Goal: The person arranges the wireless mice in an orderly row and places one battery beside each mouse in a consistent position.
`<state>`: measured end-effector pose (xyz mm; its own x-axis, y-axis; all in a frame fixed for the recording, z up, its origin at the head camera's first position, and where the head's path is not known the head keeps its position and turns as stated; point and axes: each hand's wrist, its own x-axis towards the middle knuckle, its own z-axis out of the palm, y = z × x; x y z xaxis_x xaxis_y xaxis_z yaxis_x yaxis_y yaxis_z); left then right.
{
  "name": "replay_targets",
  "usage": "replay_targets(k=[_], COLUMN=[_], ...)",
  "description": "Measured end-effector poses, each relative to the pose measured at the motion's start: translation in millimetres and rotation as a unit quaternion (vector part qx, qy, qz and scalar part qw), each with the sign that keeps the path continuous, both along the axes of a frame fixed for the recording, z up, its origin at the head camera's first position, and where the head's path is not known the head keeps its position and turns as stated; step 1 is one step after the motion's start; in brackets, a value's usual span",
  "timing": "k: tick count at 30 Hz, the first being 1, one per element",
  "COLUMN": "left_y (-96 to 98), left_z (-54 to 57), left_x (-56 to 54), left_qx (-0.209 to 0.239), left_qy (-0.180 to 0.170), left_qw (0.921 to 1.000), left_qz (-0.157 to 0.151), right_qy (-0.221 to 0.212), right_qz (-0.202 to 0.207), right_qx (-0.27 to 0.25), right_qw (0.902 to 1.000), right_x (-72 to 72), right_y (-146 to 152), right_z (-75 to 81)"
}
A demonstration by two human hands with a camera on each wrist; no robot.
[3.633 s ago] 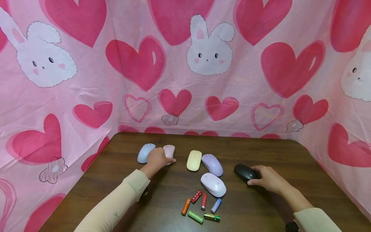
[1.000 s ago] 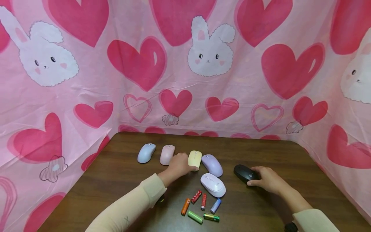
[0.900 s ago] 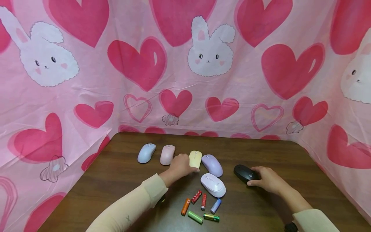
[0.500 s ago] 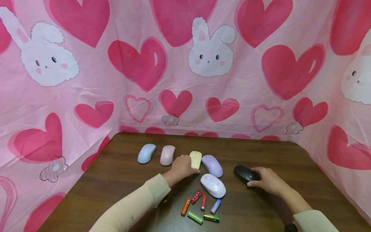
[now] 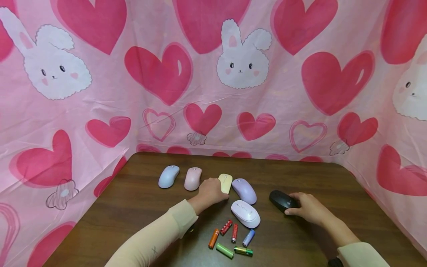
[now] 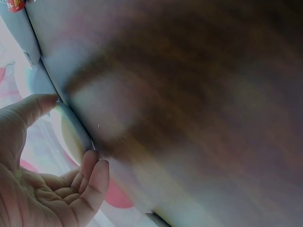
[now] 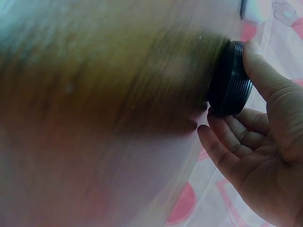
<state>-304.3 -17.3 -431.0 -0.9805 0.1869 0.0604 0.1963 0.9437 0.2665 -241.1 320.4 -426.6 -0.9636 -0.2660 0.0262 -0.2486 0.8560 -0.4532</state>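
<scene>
Near the middle of the table, my left hand [image 5: 211, 193] holds a yellow computer mouse [image 5: 226, 182] between thumb and fingers; the hand hides its near left part. In the left wrist view, the thumb lies at one side of the yellow mouse [image 6: 66, 130] and the fingertips at the other. Over on the right, my right hand [image 5: 308, 207] grips the rear of a black computer mouse [image 5: 281, 199]. From the right wrist, thumb and fingers flank the ribbed side of that black mouse [image 7: 232, 80]. Both mice rest on the table.
Left of the yellow mouse lie a pink mouse [image 5: 192, 178] and a blue mouse [image 5: 168, 176]. To its right are a purple mouse [image 5: 244, 190] and a white mouse [image 5: 245, 213]. Several loose batteries, including an orange one [image 5: 214, 238], lie on the brown table [image 5: 116, 211].
My left hand has moved rightward from the pink mouse to the yellow one, shifting only slightly in the last second. The right hand stays on the black mouse.
</scene>
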Motion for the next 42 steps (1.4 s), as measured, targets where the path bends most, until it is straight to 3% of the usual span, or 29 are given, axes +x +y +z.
replay_targets(k=[21,30,42], left_y=[-0.1,0.1,1.3], left_z=[1.3,3.3,5.5], left_x=[-14.9,-21.3,-20.6], left_qx=[-0.003,-0.001,-0.009], left_qy=[0.028,0.019,0.017], left_qw=[0.9995,0.9997,0.9995], left_qz=[0.015,0.018,0.024], right_qy=[0.015,0.012,0.004], right_qz=[0.013,0.010,0.006], right_qx=[-0.005,-0.002,0.001], right_qw=[0.9998,0.9999,1.0000], right_x=[0.9,1.5,-1.5], right_y=[0.2,0.5,1.5], right_z=[1.3,0.9,-0.7])
